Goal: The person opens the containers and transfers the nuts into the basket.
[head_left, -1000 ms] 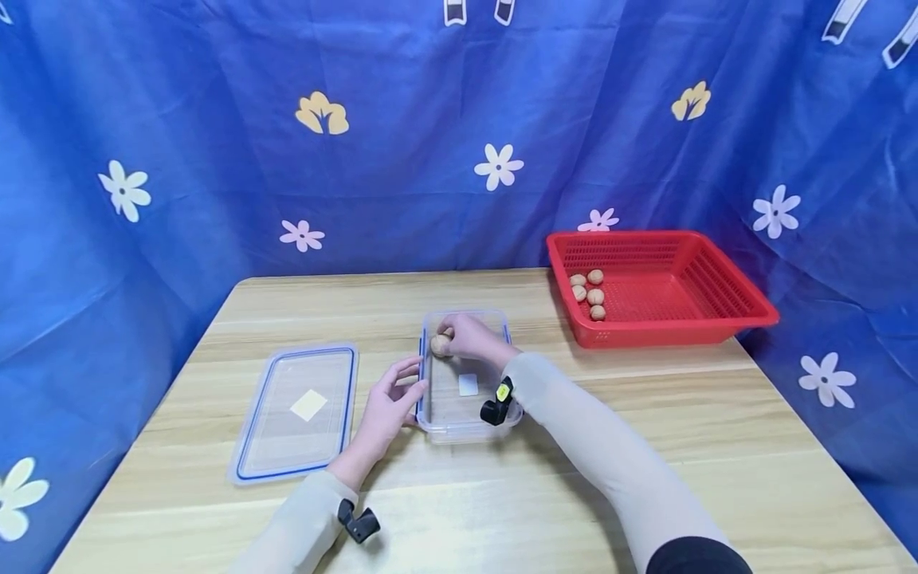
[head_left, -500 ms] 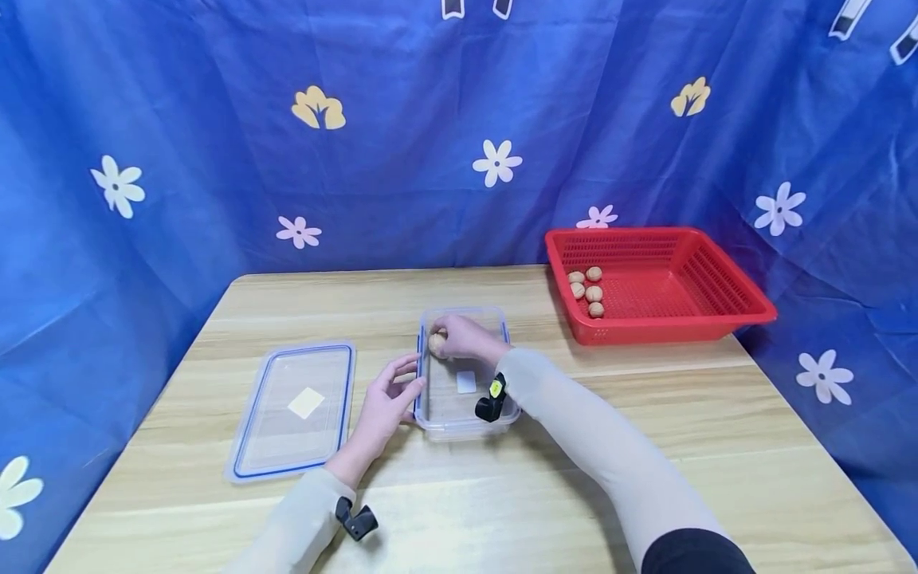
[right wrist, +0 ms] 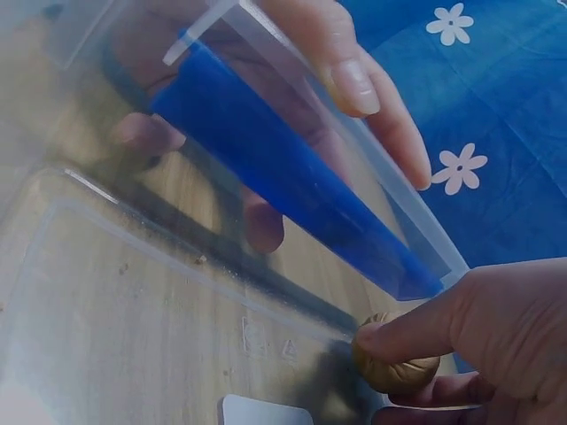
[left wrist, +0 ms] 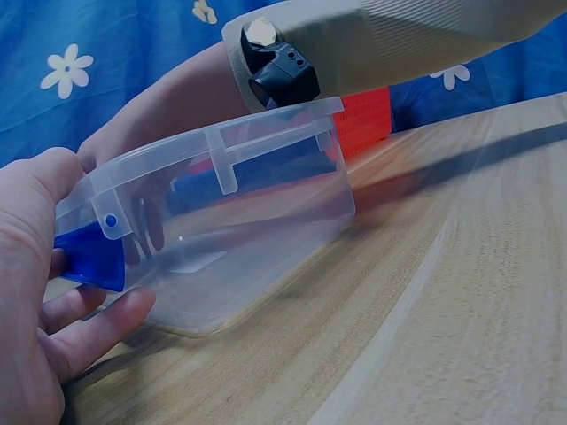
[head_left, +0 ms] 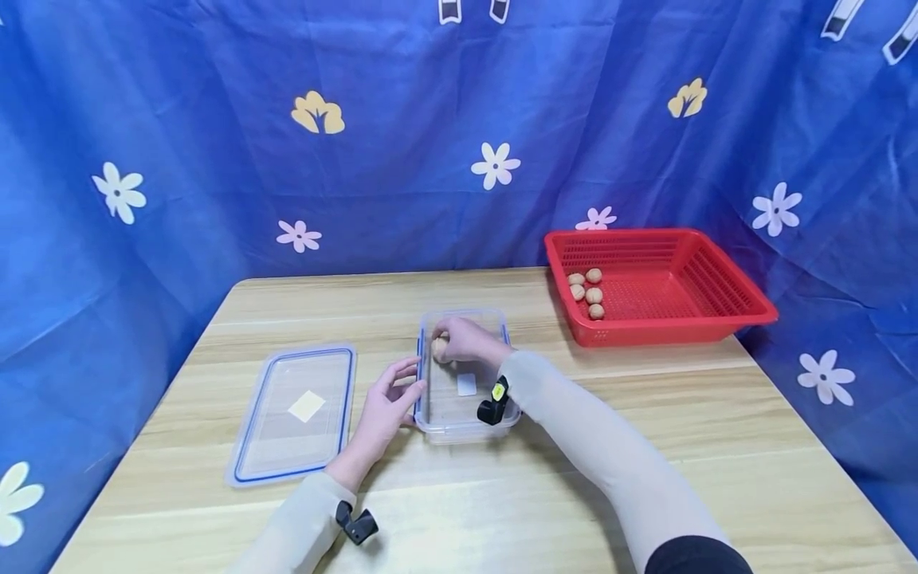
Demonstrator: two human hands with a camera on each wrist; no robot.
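Observation:
My right hand (head_left: pixel 464 338) reaches into a clear plastic food box (head_left: pixel 466 433) with blue side clips. Its thumb and fingers pinch a walnut (right wrist: pixel 394 354) low inside, by the box's left wall at the far end; in the head view this walnut (head_left: pixel 440 351) is partly covered by the fingers. My left hand (head_left: pixel 383 405) rests along the outside of the box's left wall, fingers spread around the blue clip (left wrist: pixel 91 257), with some fingertips at the rim and others below the clip. A small white label (head_left: pixel 467 384) shows on the box floor.
The box's clear lid (head_left: pixel 283 430), with a blue seal and a pale square label (head_left: pixel 307 406), lies flat to the left. A red basket (head_left: pixel 667 331) stands at the back right, holding several walnuts (head_left: pixel 594 296) at its left end. A blue flowered curtain (head_left: pixel 402 183) hangs behind the table.

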